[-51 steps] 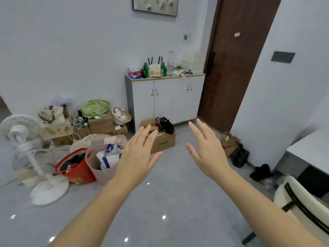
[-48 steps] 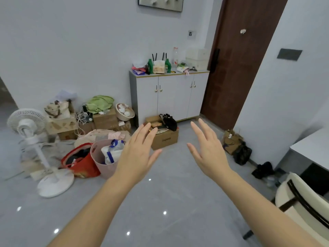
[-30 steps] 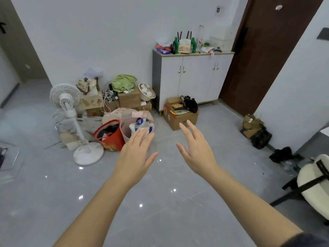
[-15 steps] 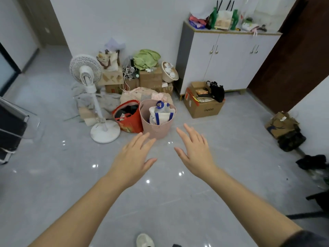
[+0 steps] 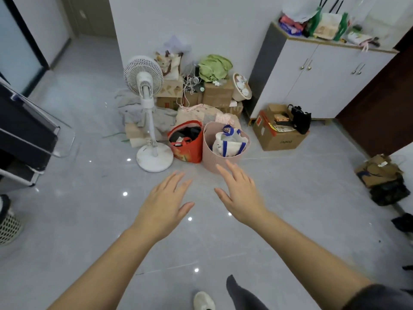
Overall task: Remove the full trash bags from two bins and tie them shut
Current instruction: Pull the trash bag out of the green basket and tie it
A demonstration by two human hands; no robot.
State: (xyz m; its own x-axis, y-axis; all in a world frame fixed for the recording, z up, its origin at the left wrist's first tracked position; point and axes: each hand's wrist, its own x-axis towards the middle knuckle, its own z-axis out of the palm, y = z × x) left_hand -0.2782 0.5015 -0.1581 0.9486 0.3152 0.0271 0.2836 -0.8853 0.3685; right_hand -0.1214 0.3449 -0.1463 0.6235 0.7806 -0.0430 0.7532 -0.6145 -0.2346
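Note:
Both my arms reach forward over the grey floor. My left hand and my right hand are spread flat, palms down, holding nothing. Just beyond my right fingertips stands a pink round bin with a white and blue bag inside. A red bag filled with dark items sits against the bin's left side. At the far left edge a white mesh bin is partly cut off by the frame.
A white standing fan rises left of the red bag. Cardboard boxes, cloths and cables pile against the wall behind. A white cabinet and an open box are at right, a dark door beyond. My shoe shows below.
The view has tilted down and moved closer to the pink bin. My hands stay spread and empty, now lower and nearer the bin. My shoe and leg have come into view.

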